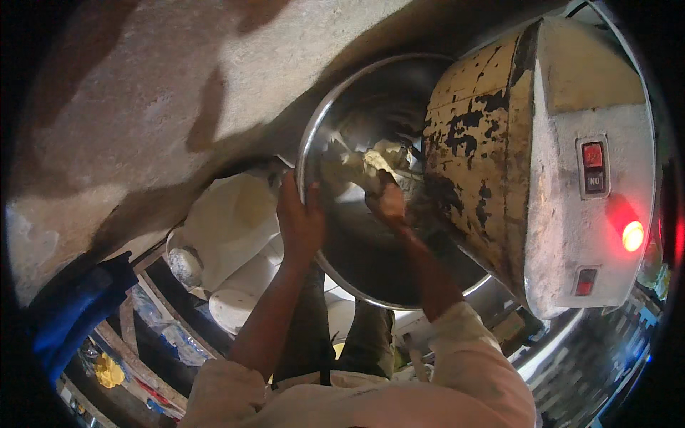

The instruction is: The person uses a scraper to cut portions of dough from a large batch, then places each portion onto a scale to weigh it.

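Lump (pixel 376 161) sits in the bowl (pixel 357 260), approx. mid-height in view, nr the machine (pixel 492 135) side; its bright part's long axis runs diag., upper L to lower R, the lower R end pointing at the R hand (pixel 389 202). Bowl mouth faces up; it's round, so no clear long axis. L hand (pixel 301 217) clamped on bowl's L rim; R hand inside w/ fingers touching the lump, can't tell if it's gripped. Hands well apart. Lump pale, ragged, soft-looking, w/ paler smears about it. Bowl shiny metal, smooth, rolled rim. Machine bulky, rounded; cream paint flaked to dark patches, end panel grey & rough w/ red/black switch (pixel 594 168) + lit red lamp (pixel 632 236). White rounded containers (pixel 232 214) L of bowl, nr slatted wood rack (pixel 160 303). Wall (pixel 157 107) rough, blotchy.
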{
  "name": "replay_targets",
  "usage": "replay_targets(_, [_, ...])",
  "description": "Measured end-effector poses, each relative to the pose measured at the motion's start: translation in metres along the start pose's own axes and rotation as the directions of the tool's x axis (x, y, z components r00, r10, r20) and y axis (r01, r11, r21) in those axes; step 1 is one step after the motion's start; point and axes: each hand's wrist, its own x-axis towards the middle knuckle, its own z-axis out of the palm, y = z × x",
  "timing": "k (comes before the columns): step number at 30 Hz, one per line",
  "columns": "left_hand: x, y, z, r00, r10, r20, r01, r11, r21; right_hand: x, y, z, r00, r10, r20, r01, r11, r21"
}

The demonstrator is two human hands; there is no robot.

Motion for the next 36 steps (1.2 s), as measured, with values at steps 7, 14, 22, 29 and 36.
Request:
replay_targets(7, [0.005, 0.001, 0.008, 1.000, -0.020, 0.011, 0.019, 0.998, 0.060, 0.063, -0.017, 0.076, 0.978, -0.201, 0.046, 0.177, 0.705, -0.686])
replay_targets(14, [0.002, -0.004, 0.007, 0.998, -0.007, -0.065, 0.012, 0.996, 0.087, 0.098, 0.034, 0.078, 0.887, -0.459, 0.055, 0.444, 0.811, -0.381])
replay_targets(22, [0.001, -0.006, 0.005, 0.990, -0.134, 0.049, 0.128, 0.987, 0.101, 0.094, 0.001, 0.059, 0.981, -0.116, 0.154, 0.119, 0.993, -0.012])
replay_targets(29, [0.000, -0.001, 0.000, 0.994, 0.088, -0.059, -0.081, 0.992, 0.101, -0.055, -0.057, -0.049, 0.865, -0.007, 0.501, 0.082, 0.988, -0.129])
replay_targets(36, [0.006, 0.011, 0.011, 0.998, -0.055, 0.027, 0.055, 0.998, -0.002, 0.025, 0.022, -0.002, 0.941, -0.199, -0.274, 0.061, 0.896, -0.440])
